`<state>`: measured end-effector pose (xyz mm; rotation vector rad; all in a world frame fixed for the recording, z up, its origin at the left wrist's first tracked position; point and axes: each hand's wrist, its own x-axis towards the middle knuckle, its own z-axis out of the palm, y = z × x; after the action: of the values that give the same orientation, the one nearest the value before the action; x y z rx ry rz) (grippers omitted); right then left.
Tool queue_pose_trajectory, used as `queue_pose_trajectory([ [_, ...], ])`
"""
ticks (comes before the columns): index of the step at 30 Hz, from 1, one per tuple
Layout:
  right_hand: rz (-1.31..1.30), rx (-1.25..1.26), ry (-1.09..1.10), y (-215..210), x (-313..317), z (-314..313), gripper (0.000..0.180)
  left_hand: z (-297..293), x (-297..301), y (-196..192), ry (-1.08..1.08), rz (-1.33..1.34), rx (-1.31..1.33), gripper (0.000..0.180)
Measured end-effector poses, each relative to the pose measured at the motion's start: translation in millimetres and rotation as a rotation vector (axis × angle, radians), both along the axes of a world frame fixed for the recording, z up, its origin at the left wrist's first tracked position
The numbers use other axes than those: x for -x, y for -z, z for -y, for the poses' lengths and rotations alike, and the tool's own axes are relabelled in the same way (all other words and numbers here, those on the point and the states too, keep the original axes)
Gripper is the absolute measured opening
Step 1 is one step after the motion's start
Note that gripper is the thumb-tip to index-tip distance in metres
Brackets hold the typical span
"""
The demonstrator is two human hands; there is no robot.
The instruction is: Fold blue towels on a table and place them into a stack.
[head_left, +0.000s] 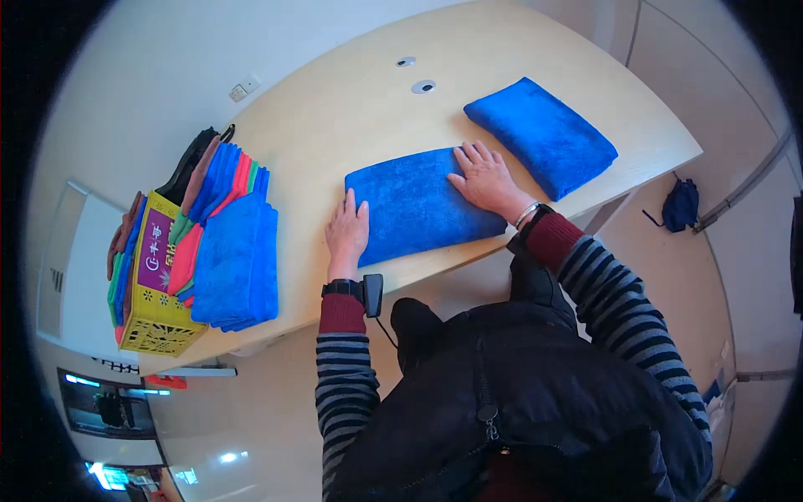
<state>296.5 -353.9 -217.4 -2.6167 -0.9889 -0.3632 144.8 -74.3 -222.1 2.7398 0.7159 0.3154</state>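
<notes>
A folded blue towel (418, 205) lies flat on the pale wooden table (335, 117), near its front edge. My left hand (346, 233) rests along the towel's left edge, fingers stretched out and pointing away from me. On the towel's right part lies my right hand (489, 180), palm down with fingers spread. Neither hand grips anything. To the right, a second folded blue towel (544, 138) lies slightly apart from the first, beyond my right hand.
At the table's left end stands a yellow plastic crate (163, 326), with red, green, brown and blue cloths draped over it. Folded blue cloths (238, 259) hang at its right side. A black bag (191, 163) sits behind. Round cable holes (424, 87) mark the tabletop.
</notes>
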Motion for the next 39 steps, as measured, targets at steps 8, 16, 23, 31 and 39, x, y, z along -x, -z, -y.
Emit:
queue_pose_trajectory([
  [8, 0.095, 0.010, -0.166, -18, 32, -31, 0.060, 6, 12, -3, 0.268, 0.412, -0.354, 0.051],
  [16, 0.043, 0.117, -0.308, 16, 21, -37, 0.060, 67, -34, 3, 0.369, 0.277, -0.255, 0.049],
  [23, 0.031, 0.195, -0.290, 2, 4, -43, 0.057, 56, -40, -2, 0.278, 0.237, -0.130, 0.055],
  [31, 0.043, 0.146, -0.229, 12, -17, -31, 0.056, 48, -32, -10, 0.170, 0.172, -0.097, 0.060],
  [39, 0.086, 0.165, -0.180, 21, -27, -15, 0.055, 36, -11, -3, 0.037, 0.195, -0.107, 0.060],
])
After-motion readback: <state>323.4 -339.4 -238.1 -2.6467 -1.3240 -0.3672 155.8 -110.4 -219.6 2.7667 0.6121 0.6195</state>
